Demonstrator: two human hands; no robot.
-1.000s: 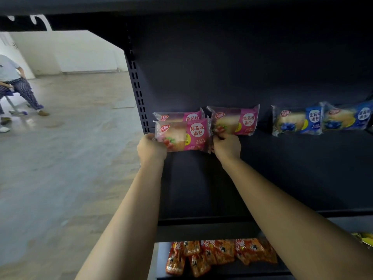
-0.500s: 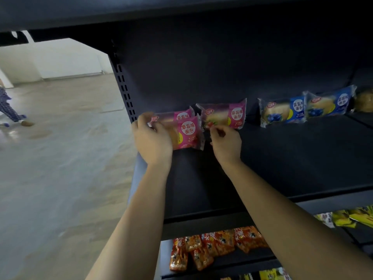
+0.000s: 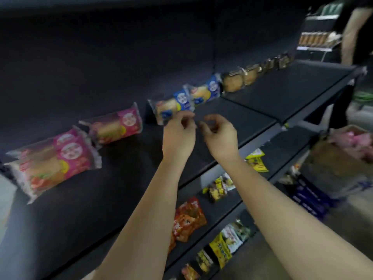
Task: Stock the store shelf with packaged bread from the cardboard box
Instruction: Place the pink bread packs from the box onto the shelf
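Pink bread packs (image 3: 58, 160) lie stacked at the left end of the dark shelf (image 3: 125, 190), with another pink pack (image 3: 115, 128) standing behind them. Blue bread packs (image 3: 185, 102) stand further right along the back. My left hand (image 3: 178, 136) and my right hand (image 3: 219, 136) hover side by side over the shelf's middle, fingers loosely curled, holding nothing. The cardboard box (image 3: 341, 164) sits at the right, with pink packs showing in its top. The view is blurred.
Clear-wrapped round cakes (image 3: 238, 80) continue the row to the right. Lower shelves hold red snack bags (image 3: 187, 219) and yellow snack bags (image 3: 256, 160). Another person (image 3: 355, 31) stands at the far right beside a second rack.
Both hands have let go of the pink pack, which now lies on the shelf's left end. The hands have moved right, and the view has swung right toward the box.
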